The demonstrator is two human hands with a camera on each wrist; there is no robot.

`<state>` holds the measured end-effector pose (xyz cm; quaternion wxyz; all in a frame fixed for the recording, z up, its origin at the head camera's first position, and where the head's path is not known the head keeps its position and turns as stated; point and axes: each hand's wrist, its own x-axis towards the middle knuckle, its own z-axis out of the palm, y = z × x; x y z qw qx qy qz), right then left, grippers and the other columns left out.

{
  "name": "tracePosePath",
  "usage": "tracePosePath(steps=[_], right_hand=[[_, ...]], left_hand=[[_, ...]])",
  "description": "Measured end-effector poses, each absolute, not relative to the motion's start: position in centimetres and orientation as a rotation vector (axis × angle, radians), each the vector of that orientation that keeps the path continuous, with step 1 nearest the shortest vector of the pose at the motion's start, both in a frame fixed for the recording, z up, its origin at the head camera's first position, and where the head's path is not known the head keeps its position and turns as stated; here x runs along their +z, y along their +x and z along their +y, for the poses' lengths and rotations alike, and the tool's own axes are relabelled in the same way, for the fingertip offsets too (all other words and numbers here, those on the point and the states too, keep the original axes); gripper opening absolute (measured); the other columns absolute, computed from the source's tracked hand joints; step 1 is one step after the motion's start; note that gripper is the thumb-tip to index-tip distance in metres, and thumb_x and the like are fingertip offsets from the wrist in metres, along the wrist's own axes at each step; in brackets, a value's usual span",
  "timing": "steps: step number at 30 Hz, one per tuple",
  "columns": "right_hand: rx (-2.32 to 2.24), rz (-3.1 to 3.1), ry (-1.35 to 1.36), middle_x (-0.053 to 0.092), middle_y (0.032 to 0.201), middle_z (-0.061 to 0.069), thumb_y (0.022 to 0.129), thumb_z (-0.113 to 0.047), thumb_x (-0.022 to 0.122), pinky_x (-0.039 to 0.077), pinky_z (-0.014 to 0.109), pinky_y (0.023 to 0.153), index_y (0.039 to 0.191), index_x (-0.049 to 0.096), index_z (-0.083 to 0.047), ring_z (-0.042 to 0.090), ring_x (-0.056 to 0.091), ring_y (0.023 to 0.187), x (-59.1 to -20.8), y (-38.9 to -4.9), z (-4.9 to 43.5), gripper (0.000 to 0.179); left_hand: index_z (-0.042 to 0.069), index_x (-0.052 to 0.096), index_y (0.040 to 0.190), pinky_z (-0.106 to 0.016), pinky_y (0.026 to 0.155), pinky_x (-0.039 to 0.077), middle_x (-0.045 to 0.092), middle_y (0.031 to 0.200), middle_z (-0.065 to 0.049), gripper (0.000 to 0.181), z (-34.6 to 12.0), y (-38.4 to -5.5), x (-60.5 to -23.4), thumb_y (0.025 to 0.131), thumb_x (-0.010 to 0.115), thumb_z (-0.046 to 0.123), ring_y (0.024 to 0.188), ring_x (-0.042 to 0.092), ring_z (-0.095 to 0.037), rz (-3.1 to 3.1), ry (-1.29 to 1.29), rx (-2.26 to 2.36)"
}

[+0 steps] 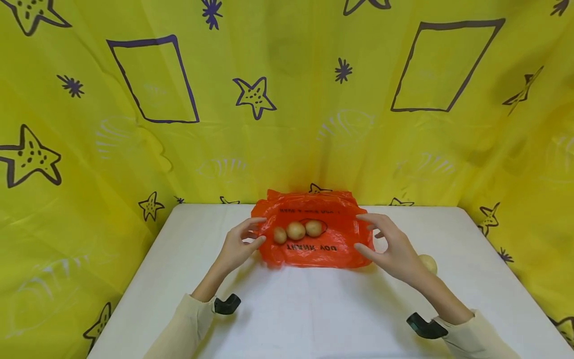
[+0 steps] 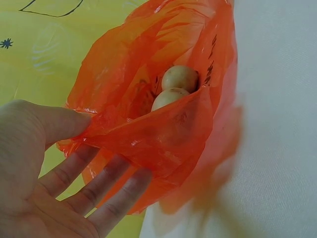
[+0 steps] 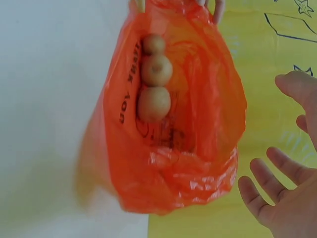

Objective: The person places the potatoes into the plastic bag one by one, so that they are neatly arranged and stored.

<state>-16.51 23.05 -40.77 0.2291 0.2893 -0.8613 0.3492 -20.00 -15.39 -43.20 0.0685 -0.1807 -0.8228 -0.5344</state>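
From my end, open crinkled red plastic bag (image 1: pixel 345 232) with dark lettering sits by the middle of the far edge of the white table (image 1: pixel 305 311), three round tan potatoes (image 1: pixel 296 231) in a row inside. My left hand (image 1: pixel 235 247) is at its left end, thumb and fingers apart, fingertips showing through the film; my right hand (image 1: pixel 396 252) is spread just beside the right end, gripping nothing. One pale round potato (image 1: pixel 429 263) sits toward the table's right edge, partly behind my right wrist.
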Motion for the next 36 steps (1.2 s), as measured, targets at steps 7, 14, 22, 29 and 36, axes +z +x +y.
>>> tracePosePath(steps=[7,14,22,29,36], right_hand=[[0.898,-2.399,0.708,0.062,0.131,0.006,0.073,-0.003,0.090,0.051,0.018,0.080,0.138,0.061,-0.011,0.009,0.055,0.104,-41.1,-15.8,25.6,0.071],[0.863,-2.421,0.617,0.061,0.130,0.008,0.072,-0.003,0.092,0.046,0.015,0.082,0.140,0.059,-0.009,0.003,0.052,0.105,-41.8,-15.3,28.1,0.076],[0.852,-2.458,0.553,0.061,0.130,0.012,0.073,-0.006,0.092,0.045,0.018,0.080,0.140,0.059,-0.008,0.001,0.049,0.104,-43.0,-15.2,29.9,0.076],[0.845,-2.518,0.538,0.061,0.130,0.017,0.074,-0.009,0.091,0.042,0.027,0.080,0.139,0.060,-0.007,0.024,0.054,0.104,-44.2,-15.3,31.3,0.072],[0.807,-2.553,0.558,0.064,0.121,0.024,0.072,-0.008,0.091,0.040,0.049,0.083,0.135,0.060,-0.003,0.041,0.055,0.104,-45.4,-15.9,32.2,0.070]], left_hand=[[0.008,0.065,0.133,-0.038,0.077,0.062,0.070,0.116,-0.018,0.041,-15.8,-20.9,-44.8,0.093,0.072,0.000,0.097,0.068,-0.035,-2.473,-0.537,-1.628],[0.011,0.066,0.133,-0.035,0.076,0.062,0.071,0.116,-0.016,0.040,-16.1,-20.9,-44.9,0.094,0.073,0.004,0.095,0.069,-0.033,-2.469,-0.544,-1.650],[0.012,0.065,0.133,-0.036,0.077,0.062,0.071,0.117,-0.015,0.041,-16.1,-20.9,-44.8,0.094,0.072,0.003,0.096,0.069,-0.032,-2.487,-0.523,-1.638],[0.001,0.063,0.134,-0.034,0.075,0.061,0.069,0.117,-0.024,0.042,-15.8,-20.7,-44.3,0.093,0.070,-0.005,0.097,0.067,-0.041,-2.475,-0.539,-1.623],[-0.007,0.062,0.130,-0.028,0.074,0.060,0.068,0.113,-0.029,0.039,-15.3,-18.9,-41.6,0.091,0.068,-0.009,0.096,0.067,-0.044,-2.461,-0.577,-1.630]])
